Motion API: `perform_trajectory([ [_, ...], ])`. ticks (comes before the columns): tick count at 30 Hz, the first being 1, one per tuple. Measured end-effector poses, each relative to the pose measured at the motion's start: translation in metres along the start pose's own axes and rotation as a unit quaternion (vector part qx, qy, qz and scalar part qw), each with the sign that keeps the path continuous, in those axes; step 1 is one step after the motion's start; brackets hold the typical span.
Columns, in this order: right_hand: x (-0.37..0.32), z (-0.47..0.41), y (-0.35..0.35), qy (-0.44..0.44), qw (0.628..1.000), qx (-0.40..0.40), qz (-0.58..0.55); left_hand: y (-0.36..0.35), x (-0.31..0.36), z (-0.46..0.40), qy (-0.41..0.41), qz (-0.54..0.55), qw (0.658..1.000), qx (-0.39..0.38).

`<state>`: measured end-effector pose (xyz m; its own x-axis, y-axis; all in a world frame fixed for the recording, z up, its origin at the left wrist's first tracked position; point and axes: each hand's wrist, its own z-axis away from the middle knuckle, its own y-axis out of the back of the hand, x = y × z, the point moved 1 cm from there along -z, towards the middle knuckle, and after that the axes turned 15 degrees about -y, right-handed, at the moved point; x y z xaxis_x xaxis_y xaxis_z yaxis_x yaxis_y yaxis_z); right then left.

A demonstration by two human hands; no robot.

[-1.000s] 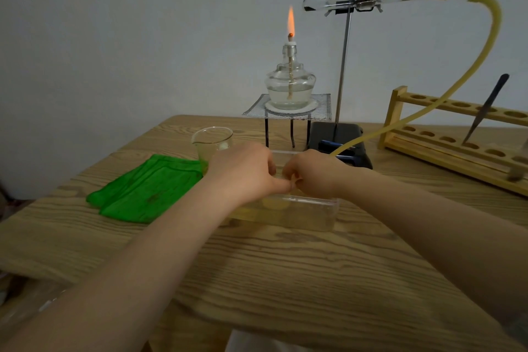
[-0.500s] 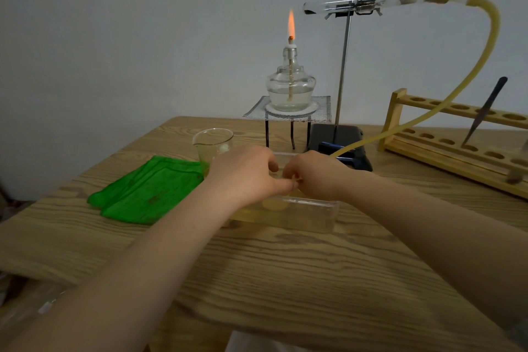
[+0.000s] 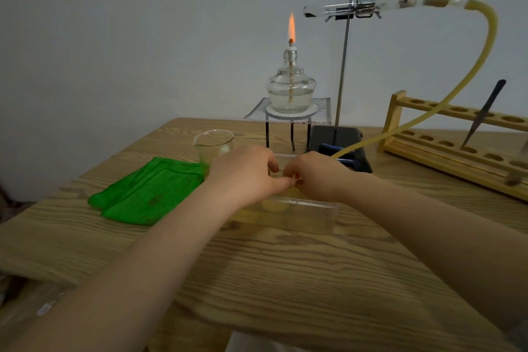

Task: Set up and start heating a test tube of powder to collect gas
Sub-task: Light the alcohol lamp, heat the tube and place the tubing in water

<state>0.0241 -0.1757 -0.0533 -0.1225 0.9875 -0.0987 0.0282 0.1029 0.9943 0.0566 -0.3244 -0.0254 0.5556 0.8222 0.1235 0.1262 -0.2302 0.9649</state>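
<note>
The test tube (image 3: pixel 380 6) is clamped level on the stand (image 3: pixel 344 66), high above and well behind the hands. The left hand (image 3: pixel 243 177) and right hand (image 3: pixel 314 177) are met over the clear tray (image 3: pixel 314 217), fingers curled; what is pinched cannot be told. The yellow hose (image 3: pixel 471 71) is led down behind the right hand.

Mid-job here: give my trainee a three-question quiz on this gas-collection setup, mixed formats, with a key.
1. True or false: the alcohol lamp is lit.
2. The yellow tube runs from the clamped test tube down toward: A) the beaker B) the clear trough C) the wooden rack
3. Fill in: the flame stands to the ____ of the test tube's closed end.

Key: 1 true; 2 B; 3 left
</note>
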Motion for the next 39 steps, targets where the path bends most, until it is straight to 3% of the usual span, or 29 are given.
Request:
perform_trajectory([
  [22,-0.001,0.028,0.027,0.015,0.997,0.042,-0.056,-0.004,0.000,-0.003,-0.054,0.081,0.991,0.087],
  [39,-0.023,0.034,0.045,0.016,0.998,0.064,-0.024,0.016,-0.010,0.009,-0.076,0.118,0.981,0.133],
])
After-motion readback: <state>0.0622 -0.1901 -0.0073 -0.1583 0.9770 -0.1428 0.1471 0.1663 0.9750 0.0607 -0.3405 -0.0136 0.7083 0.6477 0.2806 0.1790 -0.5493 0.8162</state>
